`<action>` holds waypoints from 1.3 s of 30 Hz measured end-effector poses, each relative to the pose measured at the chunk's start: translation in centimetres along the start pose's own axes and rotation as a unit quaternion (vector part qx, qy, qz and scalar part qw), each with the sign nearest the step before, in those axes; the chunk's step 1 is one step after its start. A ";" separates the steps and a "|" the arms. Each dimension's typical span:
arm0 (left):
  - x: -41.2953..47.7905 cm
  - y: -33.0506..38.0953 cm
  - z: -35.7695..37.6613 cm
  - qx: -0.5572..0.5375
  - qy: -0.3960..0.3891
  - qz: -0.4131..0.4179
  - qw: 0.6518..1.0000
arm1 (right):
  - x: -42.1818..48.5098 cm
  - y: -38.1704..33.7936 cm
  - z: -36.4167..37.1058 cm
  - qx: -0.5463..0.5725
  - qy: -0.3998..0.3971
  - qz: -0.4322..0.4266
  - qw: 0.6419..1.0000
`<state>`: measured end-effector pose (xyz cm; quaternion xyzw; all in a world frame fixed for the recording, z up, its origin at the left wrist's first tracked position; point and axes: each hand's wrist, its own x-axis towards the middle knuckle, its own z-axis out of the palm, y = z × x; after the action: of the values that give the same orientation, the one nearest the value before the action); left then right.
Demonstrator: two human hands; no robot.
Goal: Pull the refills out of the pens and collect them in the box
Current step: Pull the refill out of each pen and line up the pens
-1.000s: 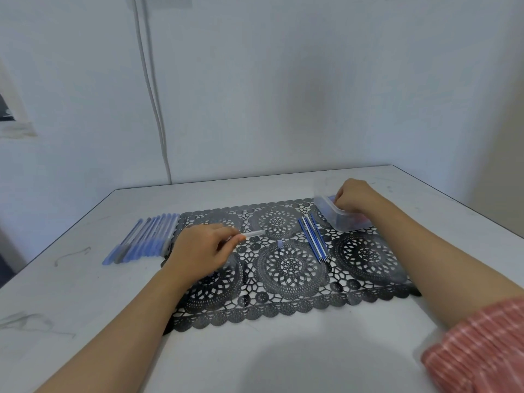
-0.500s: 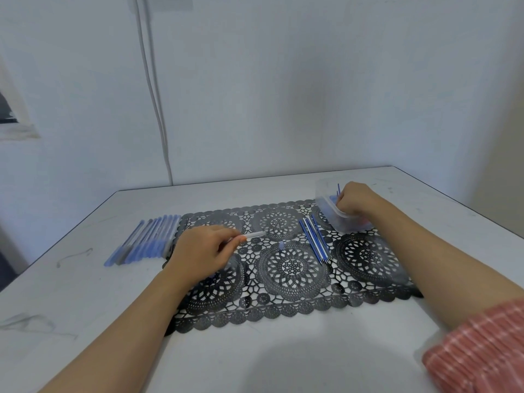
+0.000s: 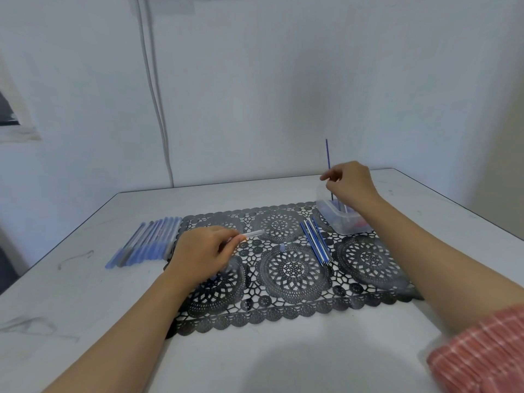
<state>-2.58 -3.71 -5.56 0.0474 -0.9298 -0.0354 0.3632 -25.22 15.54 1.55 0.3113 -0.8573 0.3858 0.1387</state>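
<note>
My right hand (image 3: 350, 184) pinches a thin blue refill (image 3: 327, 154) upright, its lower end inside the clear plastic box (image 3: 344, 221) at the mat's far right corner. My left hand (image 3: 202, 252) holds a clear empty pen barrel (image 3: 253, 234) low over the black lace mat (image 3: 283, 268). Several blue refills (image 3: 316, 242) lie side by side on the mat left of the box. A small blue pen cap (image 3: 282, 247) lies near them. A row of several blue pens (image 3: 147, 242) lies on the table left of the mat.
The white table (image 3: 255, 361) meets a white wall at the back, with cables (image 3: 156, 95) running down it. The table's right edge slants close behind the box. My red striped sleeve (image 3: 482, 353) is at the lower right.
My right hand has risen from the box, lifting a blue refill to stand upright above it. My left hand and the barrel have stayed in place.
</note>
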 end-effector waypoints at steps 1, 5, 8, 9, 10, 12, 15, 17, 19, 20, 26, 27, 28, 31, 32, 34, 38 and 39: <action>0.0 0.0 0.0 0.003 0.005 -0.004 1.000 | -0.2 -0.7 -0.1 0.012 0.015 -0.025 1.000; 0.1 0.0 -0.1 0.013 0.027 -0.014 0.999 | -1.3 -3.6 -0.4 0.059 0.028 -0.107 0.992; 0.0 0.0 -0.1 0.022 0.037 -0.018 0.999 | -2.3 -4.5 0.4 0.044 0.011 -0.176 0.983; 0.0 0.0 -0.1 0.022 0.038 -0.017 0.999 | -2.6 -4.6 0.8 0.038 0.007 -0.198 0.979; 0.1 0.0 -0.1 0.021 0.039 -0.017 0.999 | -3.0 -4.7 1.3 0.027 0.007 -0.225 0.974; 0.1 0.0 -0.1 0.021 0.039 -0.017 0.999 | -3.6 -4.5 2.4 -0.014 0.036 -0.300 0.953; 0.1 0.0 -0.2 0.019 0.043 -0.017 0.999 | -4.5 -3.6 3.8 -0.077 0.085 -0.389 0.914; 0.1 0.0 -0.3 0.018 0.046 -0.018 0.999 | -4.8 -2.9 4.4 -0.090 0.087 -0.421 0.898; 0.1 0.1 -0.3 0.016 0.046 -0.017 0.999 | -5.0 -2.3 4.8 -0.103 0.078 -0.446 0.886; 0.1 0.1 -0.3 0.014 0.045 -0.017 0.999 | -5.1 -2.0 5.0 -0.113 0.067 -0.456 0.880; 0.2 0.0 -0.3 0.013 0.041 -0.020 0.999 | -5.6 -1.0 5.9 -0.149 -0.045 -0.447 0.881; 0.1 0.0 -0.3 0.014 0.041 -0.020 0.999 | -5.6 -1.1 5.8 -0.153 -0.052 -0.446 0.880; 0.1 0.0 -0.3 0.015 0.041 -0.020 0.999 | -5.6 -1.1 5.7 -0.156 -0.053 -0.446 0.879; 0.1 0.0 -0.4 0.018 0.045 -0.014 0.999 | -5.6 -1.1 5.5 -0.151 -0.062 -0.447 0.879; 0.1 0.1 -0.4 0.017 0.045 -0.013 0.999 | -5.5 -1.0 5.6 -0.149 -0.066 -0.447 0.879; 0.2 0.1 -0.4 0.015 0.043 -0.013 0.999 | -5.5 -0.9 5.7 -0.151 -0.069 -0.449 0.878; 0.2 0.0 -0.4 0.018 0.038 -0.012 0.999 | -5.4 -0.7 6.0 -0.135 -0.065 -0.462 0.874; 0.1 0.0 -0.4 0.020 0.039 -0.010 0.999 | -5.4 -0.7 6.0 -0.132 -0.065 -0.464 0.873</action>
<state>-2.43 -3.77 -5.19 0.0655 -0.9149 -0.0182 0.3979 -20.64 13.00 -4.65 0.6768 -0.6640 0.1391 0.2858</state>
